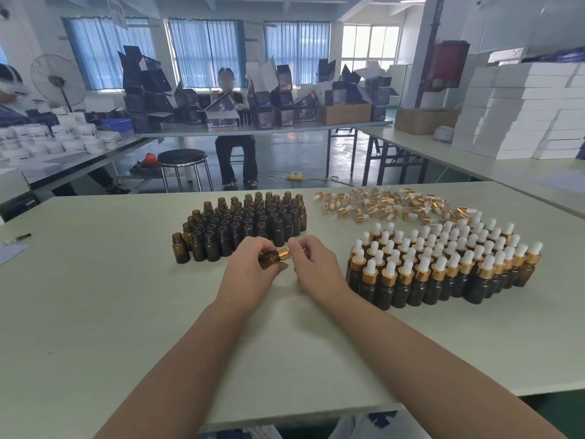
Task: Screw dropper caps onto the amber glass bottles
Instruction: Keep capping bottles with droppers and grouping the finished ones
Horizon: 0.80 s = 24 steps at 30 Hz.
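Note:
My left hand (250, 270) grips an amber glass bottle (269, 259) tipped on its side above the table. A gold dropper cap (284, 253) sits on the bottle's neck, and my right hand (311, 264) pinches that cap with its fingertips. Behind my hands stands a cluster of several open amber bottles (250, 221). To the right stands a block of several capped bottles (443, 264) with gold collars and white bulbs. A loose heap of dropper caps (389, 205) lies at the back right of the table.
The pale table (110, 296) carries a pen (19, 238) and paper at its far left edge. Beyond it are a stool (183, 158), a seated person (235, 134) at another table with dark boxes, and stacked white boxes (522, 112) at right.

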Available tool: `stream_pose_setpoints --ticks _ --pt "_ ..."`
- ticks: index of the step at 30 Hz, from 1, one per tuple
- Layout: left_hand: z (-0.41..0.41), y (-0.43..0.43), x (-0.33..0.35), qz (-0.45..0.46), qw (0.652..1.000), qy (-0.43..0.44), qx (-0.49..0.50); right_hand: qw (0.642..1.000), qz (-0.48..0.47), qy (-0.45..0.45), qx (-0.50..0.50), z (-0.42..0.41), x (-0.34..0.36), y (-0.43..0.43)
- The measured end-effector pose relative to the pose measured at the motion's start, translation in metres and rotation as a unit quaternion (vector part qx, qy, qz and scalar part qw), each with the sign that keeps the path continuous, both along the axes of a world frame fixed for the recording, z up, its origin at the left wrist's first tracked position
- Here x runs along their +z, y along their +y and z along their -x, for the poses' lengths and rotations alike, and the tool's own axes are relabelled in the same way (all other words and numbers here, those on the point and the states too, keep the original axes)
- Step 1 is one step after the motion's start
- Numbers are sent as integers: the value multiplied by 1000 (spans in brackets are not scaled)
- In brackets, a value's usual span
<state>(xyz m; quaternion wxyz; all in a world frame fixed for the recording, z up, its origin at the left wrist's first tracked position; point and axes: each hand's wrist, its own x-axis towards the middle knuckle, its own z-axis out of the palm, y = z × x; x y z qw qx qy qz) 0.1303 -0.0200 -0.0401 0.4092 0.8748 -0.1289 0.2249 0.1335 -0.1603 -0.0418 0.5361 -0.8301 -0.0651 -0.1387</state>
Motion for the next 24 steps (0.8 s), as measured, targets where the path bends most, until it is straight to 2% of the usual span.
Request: stream_pose_setpoints --ticks 13,24 --pt "1 0 0 -4 1000 4 -10 1000 9 -23 -12 -1 -2 0" --pt "1 0 0 1 1000 7 -7 1000 -8 9 4 0 0 -1"
